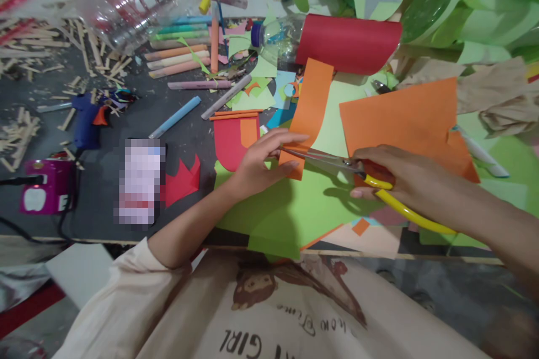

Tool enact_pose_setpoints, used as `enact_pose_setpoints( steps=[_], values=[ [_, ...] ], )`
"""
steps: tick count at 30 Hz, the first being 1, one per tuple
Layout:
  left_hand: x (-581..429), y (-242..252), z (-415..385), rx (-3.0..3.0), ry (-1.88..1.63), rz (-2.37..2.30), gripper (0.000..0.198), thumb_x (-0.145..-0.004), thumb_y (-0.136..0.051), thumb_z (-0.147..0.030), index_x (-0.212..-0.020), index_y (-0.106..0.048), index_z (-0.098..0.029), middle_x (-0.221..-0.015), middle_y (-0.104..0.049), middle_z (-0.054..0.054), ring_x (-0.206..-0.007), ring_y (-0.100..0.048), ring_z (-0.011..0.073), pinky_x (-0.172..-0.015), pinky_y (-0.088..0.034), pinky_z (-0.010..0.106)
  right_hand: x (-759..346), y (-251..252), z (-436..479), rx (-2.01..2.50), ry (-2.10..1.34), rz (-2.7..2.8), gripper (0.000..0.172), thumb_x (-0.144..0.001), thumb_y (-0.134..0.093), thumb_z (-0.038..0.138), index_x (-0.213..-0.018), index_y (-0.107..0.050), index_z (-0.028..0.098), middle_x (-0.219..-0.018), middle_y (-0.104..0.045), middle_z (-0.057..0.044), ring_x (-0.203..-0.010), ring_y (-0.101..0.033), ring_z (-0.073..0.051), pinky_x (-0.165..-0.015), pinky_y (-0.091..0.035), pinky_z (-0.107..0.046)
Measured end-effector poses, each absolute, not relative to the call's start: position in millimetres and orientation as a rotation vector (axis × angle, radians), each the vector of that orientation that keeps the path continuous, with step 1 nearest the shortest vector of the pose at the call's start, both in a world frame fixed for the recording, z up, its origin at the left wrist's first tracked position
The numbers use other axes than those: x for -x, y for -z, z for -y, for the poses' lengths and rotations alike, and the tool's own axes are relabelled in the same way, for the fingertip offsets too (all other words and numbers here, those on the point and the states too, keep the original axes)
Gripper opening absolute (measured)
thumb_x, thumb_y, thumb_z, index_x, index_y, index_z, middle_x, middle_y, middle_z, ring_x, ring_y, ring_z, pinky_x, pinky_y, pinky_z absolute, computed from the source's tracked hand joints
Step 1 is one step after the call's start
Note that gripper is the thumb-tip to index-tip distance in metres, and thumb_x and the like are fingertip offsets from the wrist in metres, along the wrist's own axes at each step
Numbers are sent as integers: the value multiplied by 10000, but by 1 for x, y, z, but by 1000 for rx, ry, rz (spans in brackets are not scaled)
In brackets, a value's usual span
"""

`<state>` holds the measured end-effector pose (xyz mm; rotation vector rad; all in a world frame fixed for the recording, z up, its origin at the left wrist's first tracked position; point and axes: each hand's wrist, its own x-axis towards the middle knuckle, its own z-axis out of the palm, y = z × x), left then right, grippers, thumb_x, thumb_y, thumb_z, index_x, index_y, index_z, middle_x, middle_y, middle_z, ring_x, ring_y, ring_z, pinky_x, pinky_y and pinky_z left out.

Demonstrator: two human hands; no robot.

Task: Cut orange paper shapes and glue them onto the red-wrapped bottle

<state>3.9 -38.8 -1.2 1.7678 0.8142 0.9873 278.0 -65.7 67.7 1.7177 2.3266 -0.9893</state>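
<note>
My left hand point(261, 161) pinches an orange paper strip point(314, 101) near its lower end, thumb and fingers on either side. Yellow-handled scissors point(348, 162) are gripped in my right hand point(393, 165), and their blades lie across the strip, pointing at my left fingers. Under both hands is a green paper sheet point(252, 210). A larger orange sheet point(400, 118) with a cut edge lies beyond my right hand. Just past my left hand sits a red paper shape point(227, 137) with an orange patch, partly covered by the hand.
A plastic bottle wrapped in red paper point(349, 42) lies behind the strip. To the left are a phone point(141, 182), a red paper crown shape point(183, 181), a blue glue gun point(86, 120) and a purple box point(46, 185) with cables. Several markers point(179, 61) and wood sticks lie farther back.
</note>
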Motion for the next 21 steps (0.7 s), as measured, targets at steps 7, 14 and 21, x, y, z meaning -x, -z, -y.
enact_pose_setpoints(
  steps=[7,14,21],
  values=[
    [-4,2,38,-1740,-977,-838,356,-919,-635,-438,-1199,-665,-220,-1147,-690,99,-961,-627,168,-549,-408,189,-279,-65,66,-1717,969,-2355,673,-802,-423,844,-1024,-633,244,-852,-653,-67,-669,-617,-217,-585,-445,-317],
    [-5,2,38,-1721,-925,-879,427,-912,-609,-526,-1199,-663,-215,-1158,-679,102,-855,-603,142,-539,-389,199,-278,-65,66,-1701,934,-2426,660,-820,-423,827,-1002,-644,232,-760,-634,-42,-600,-590,-193,-537,-430,-296],
    [-5,3,38,-1678,-918,-894,450,-900,-616,-537,-1206,-668,-212,-1180,-670,102,-868,-596,147,-558,-403,204,-281,-64,67,-1666,897,-2495,624,-849,-435,790,-1005,-652,226,-706,-622,-28,-558,-573,-182,-511,-413,-284]
  ],
)
